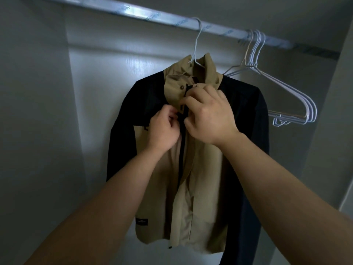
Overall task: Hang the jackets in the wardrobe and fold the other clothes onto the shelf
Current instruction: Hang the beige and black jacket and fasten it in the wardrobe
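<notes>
A tan and navy jacket hangs on a white hanger from the rail. The left hand and right hand both pinch its front near the collar.

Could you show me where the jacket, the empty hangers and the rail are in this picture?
jacket point(206, 169): head view, on its tan front panel.
empty hangers point(309, 111): head view, on the bent outer end of the white wires.
rail point(152, 17): head view, on the bare silver bar left of the hooks.
</notes>
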`<state>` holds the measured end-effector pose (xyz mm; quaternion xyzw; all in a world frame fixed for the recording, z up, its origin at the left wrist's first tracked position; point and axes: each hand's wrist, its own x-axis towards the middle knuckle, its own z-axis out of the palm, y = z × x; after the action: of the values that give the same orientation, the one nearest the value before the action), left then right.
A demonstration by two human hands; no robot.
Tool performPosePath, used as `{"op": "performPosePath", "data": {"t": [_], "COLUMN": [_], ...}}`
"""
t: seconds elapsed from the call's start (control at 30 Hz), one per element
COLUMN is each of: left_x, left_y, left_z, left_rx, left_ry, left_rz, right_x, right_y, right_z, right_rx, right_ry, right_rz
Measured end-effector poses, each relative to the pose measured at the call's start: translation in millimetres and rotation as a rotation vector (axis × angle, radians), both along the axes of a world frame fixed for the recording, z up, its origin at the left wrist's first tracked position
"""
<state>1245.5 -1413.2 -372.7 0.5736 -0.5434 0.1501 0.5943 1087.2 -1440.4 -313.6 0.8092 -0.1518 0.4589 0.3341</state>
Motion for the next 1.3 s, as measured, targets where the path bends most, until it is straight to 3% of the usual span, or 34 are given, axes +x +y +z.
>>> {"op": "performPosePath", "data": {"t": [0.23,0.37,0.5,0.9,1.1,1.3], "left_x": [11,19,27,35,40,30], "left_y": [9,10,7,15,21,26], "left_z": [59,80,91,112,116,122], "left_rx": [-0.233,-0.145,0.032,0.186,0.287,0.296], "left_ry": [-0.164,-0.354,-0.47,-0.423,-0.353,-0.32], "left_rz": [0.121,0.089,0.015,-0.058,-0.075,-0.148], "right_x": [1,1,2,10,-1,-3], "right_y": [-11,-20,-26,-24,-35,-35], "right_z": [3,7,8,33,29,34], "right_rx": [0.175,0.38,0.3,0.284,0.147,0.057], "right_ry": [-0.348,-0.177,-0.052,-0.015,0.069,-0.016], "right_rz": [0.063,0.317,0.265,0.281,0.23,0.262]}}
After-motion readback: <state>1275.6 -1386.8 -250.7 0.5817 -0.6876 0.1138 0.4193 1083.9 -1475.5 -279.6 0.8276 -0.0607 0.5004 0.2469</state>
